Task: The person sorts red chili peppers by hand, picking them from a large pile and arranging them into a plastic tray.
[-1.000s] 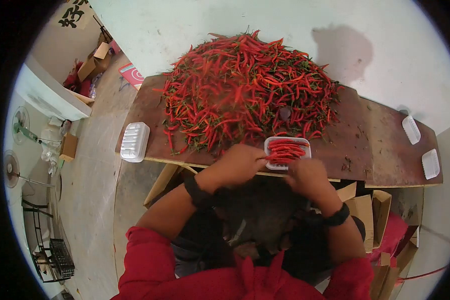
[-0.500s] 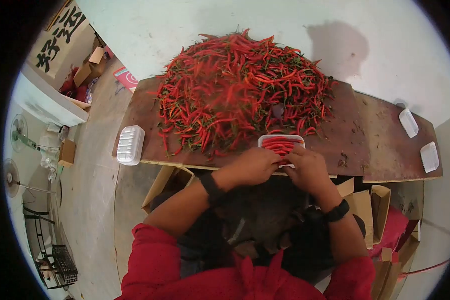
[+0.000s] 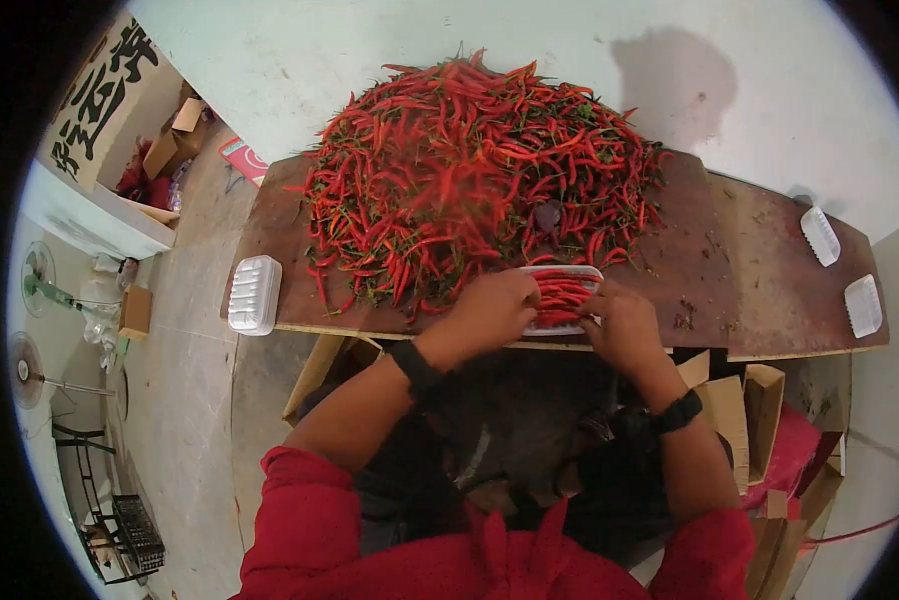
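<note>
A white tray (image 3: 566, 330) at the table's front edge holds several red chilies (image 3: 562, 292) lying side by side. My left hand (image 3: 496, 312) is at the tray's left side, its curled fingertips on the ends of the chilies. On the right side my right hand (image 3: 622, 322) bends its fingers over the tray's rim and the other chili ends. What either hand grips is too small to make out. Behind the tray rises a large heap of red chilies with green stems (image 3: 480, 170), with a dark purple piece (image 3: 548, 215) on it.
A stack of white trays (image 3: 256, 295) stands at the brown table's (image 3: 690, 250) left edge. Two single white trays (image 3: 821, 236) (image 3: 863, 306) lie at the far right. Open cardboard boxes (image 3: 735, 420) are below the table. Fans (image 3: 40, 280) stand at the far left.
My left hand has moved slightly left and up, and my right hand slightly right, so the hands are farther apart and more of the chilies in the tray show.
</note>
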Demonstrator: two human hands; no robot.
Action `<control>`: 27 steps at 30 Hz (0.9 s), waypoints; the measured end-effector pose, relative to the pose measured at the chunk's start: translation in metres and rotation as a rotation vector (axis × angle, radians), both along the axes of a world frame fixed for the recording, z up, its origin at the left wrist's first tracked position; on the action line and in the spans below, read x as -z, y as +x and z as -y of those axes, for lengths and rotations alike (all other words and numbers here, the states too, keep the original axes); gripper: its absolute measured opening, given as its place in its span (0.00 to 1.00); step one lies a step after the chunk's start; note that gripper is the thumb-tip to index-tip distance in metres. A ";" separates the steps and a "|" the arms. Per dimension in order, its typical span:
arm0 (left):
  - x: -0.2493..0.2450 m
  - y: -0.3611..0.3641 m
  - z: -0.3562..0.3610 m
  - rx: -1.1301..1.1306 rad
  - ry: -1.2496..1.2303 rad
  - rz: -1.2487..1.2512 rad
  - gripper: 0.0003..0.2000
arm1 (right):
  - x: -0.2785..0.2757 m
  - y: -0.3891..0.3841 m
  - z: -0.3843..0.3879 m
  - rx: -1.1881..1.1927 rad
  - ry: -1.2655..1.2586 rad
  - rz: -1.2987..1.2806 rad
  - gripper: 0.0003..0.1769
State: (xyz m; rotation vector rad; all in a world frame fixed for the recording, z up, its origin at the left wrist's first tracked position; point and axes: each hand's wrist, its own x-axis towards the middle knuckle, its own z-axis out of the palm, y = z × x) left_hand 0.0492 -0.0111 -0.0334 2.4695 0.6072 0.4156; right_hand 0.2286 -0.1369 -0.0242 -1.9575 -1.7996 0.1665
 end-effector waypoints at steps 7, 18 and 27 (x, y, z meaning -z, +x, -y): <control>-0.001 0.003 0.008 0.017 0.005 -0.090 0.08 | 0.012 -0.001 -0.004 0.037 -0.156 0.057 0.07; 0.002 0.010 0.012 0.024 0.065 -0.109 0.07 | -0.002 -0.005 -0.005 0.019 -0.228 0.000 0.07; 0.001 0.010 0.013 0.038 0.074 -0.078 0.07 | 0.002 -0.002 -0.006 -0.042 -0.221 0.075 0.07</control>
